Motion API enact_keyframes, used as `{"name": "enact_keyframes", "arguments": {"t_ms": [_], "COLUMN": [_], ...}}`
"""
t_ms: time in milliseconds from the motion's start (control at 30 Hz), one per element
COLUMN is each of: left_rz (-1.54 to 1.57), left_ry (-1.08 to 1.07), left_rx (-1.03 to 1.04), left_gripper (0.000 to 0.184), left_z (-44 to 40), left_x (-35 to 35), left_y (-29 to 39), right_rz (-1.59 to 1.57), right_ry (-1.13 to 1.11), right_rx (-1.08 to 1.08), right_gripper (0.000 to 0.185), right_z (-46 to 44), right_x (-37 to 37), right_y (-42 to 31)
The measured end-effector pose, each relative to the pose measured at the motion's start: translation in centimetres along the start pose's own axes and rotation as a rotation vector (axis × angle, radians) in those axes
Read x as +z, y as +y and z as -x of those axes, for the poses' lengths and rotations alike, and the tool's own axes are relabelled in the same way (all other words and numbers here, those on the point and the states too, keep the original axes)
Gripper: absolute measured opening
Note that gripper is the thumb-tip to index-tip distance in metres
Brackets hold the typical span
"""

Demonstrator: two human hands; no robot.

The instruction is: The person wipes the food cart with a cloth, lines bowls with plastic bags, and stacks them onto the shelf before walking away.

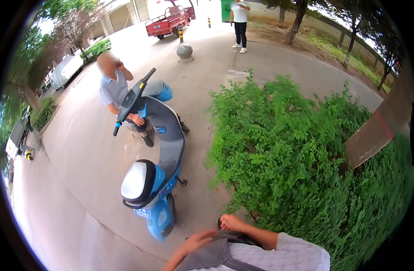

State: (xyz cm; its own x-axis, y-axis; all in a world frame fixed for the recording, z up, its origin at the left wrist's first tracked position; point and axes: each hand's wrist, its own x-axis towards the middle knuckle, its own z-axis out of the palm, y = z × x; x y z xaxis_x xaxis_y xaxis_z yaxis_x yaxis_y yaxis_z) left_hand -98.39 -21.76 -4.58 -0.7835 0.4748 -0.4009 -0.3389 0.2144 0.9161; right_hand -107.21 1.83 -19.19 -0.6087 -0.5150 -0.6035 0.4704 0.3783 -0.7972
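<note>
My left hand (199,240) is at the bottom of the view, its fingers stretched out along a grey cloth (207,255) at my front. It is slightly blurred, and nothing shows in it. To its right, my right hand (232,222) has its fingers curled closed beside a dark item (236,236) at my waist. What these fingers hold, if anything, is hidden. Ahead on the left stands a blue and grey electric scooter (171,135) with a white-topped rear seat (135,180), apart from both hands.
A leafy green hedge (275,144) and a tree trunk (374,135) are on the right. A person (114,88) sits beyond the scooter, a hand raised to the head. Another person (240,22) stands farther off, near a stone ball (184,51) and a red cargo tricycle (171,20).
</note>
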Motion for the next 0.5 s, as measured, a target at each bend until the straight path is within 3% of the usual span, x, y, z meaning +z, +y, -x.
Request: {"name": "enact_keyframes", "arguments": {"t_ms": [200,500], "left_rz": [-0.008,0.007], "left_ry": [0.037,0.009], "left_rx": [-0.026,0.014], "left_gripper": [0.046,0.046], "left_z": [1.5,5.1], "left_x": [0.7,-0.5], "left_y": [-1.8,-2.2], "right_rz": [0.103,0.127], "right_ry": [-0.014,0.036], "right_rx": [-0.065,-0.028], "right_gripper": [0.016,0.029], "right_z": [1.4,3.5], "right_x": [-0.3,3.9], "right_y": [-2.2,-3.6]}}
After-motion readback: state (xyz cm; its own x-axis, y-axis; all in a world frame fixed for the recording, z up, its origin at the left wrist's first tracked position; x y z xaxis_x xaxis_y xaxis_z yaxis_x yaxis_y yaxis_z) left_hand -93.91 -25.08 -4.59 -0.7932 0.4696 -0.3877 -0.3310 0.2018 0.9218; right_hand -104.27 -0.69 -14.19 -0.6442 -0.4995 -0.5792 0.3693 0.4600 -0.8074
